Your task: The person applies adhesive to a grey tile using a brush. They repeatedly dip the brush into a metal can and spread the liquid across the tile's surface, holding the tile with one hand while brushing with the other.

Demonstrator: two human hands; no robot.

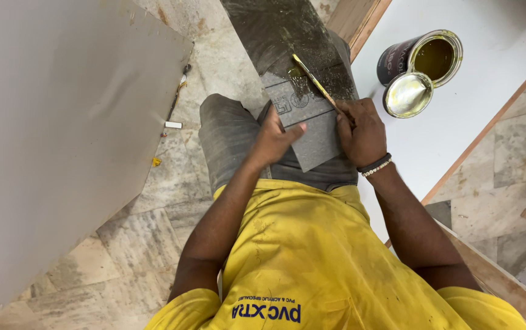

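Fingers (343,113) of right hand (360,131) pinched on brush (315,80) — left hand (275,137) spread flat, pinning strip (302,107) beside can (424,58); probably thin, flexible, glue-slick — best pinned at dry end.

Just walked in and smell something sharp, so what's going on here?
A person in a yellow shirt is spreading yellowish adhesive on a grey strip resting across their lap. The left hand presses the strip's near end flat, while the right hand grips a thin stick whose tip sits in the wet patch further up. An open tin stands on the white board to the right, its lid lying beside it.
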